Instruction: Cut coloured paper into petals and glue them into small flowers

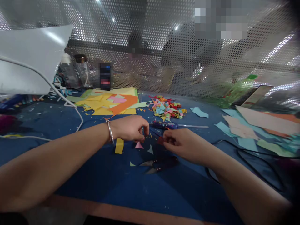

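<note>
My left hand (128,127), with a silver bangle at its wrist, hovers over the middle of the blue table with thumb and fingers curled together. Whatever its fingertips hold is too small to make out. Opposite it, my right hand (181,141) pinches a small dark red paper piece (161,140). Below the hands lie black-handled thread snips (156,165), blades pointing left. A pink paper scrap (139,145), a grey-blue scrap (150,149) and a yellow strip (119,146) are nearby. Just beyond the hands rests a blue tool (166,125) with a clear rod.
Behind the hands is a pile of small folded colourful paper pieces (166,107). Yellow and orange sheets (126,103) lie back left, pale sheets (243,126) at right. A white cable (63,95) and a black cable (248,165) cross the table. A perforated metal screen (150,72) stands behind.
</note>
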The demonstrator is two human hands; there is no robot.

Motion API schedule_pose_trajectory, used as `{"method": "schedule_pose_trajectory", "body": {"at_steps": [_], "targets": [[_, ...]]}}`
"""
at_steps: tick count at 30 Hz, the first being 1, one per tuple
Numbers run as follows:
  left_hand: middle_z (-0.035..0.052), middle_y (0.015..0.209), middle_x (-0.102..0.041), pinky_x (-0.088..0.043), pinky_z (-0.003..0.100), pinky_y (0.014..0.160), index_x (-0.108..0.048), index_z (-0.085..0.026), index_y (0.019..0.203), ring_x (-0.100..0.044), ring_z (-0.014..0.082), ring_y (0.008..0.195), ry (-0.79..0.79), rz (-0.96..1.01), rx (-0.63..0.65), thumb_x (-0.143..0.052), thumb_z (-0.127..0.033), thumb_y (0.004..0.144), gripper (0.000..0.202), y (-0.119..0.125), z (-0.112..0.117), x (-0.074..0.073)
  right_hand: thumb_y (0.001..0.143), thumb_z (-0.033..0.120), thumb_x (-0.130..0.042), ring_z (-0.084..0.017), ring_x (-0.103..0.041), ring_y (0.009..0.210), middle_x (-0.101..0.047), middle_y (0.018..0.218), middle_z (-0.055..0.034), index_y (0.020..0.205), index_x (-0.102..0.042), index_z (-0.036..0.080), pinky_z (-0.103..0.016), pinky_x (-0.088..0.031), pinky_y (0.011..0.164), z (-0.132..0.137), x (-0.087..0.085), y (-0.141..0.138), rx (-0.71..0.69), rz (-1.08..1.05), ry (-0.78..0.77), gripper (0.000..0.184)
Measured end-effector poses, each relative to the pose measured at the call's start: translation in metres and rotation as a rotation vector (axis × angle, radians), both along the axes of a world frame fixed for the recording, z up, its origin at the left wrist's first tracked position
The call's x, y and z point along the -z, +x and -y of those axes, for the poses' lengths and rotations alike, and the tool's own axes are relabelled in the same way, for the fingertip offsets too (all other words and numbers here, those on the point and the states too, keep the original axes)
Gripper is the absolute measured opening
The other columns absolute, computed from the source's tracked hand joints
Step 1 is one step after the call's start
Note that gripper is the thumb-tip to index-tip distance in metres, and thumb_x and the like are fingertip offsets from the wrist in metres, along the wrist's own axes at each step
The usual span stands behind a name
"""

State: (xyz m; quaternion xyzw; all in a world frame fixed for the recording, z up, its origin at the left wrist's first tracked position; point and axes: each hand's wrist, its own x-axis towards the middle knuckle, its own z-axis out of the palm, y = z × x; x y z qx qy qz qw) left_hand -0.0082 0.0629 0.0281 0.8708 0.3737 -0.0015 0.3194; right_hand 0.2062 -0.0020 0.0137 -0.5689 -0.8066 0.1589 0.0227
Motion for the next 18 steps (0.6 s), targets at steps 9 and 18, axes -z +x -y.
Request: {"method": "schedule_pose_trajectory", "body": {"at_steps": [9,18], "targets": [[0.0026,0.077,-0.072,-0.037,0.028,0.063,-0.07,-0.019,0.093,-0.059,0.0148,0.068,0.126,-0.098,-0.084,-0.066,-0.028,0.075,0.021,0.006,0.006,0.005,0.085,0.023,-0.052,-0.013,-0.048,0.056,-0.057,0.062,0.0011,0.07,-0.052,0.02,-0.026,-0.027,0.052,0.002,-0.005,-0.004,0.026,0.043,-0.013,0.015],[0.0026,0.077,-0.069,-0.038,0.027,0.061,-0.069,-0.02,0.077,-0.054,0.0123,0.064,0.221,-0.107,-0.046,-0.06,-0.02,0.078,0.009,0.006,0.013,0.002,0.085,0.024,-0.051,-0.013,-0.048,0.055,-0.057,0.061,0.0008,0.069,-0.05,0.021,-0.026,-0.027,0.052,0.002,-0.004,-0.004,0.024,0.052,-0.018,0.016]]}}
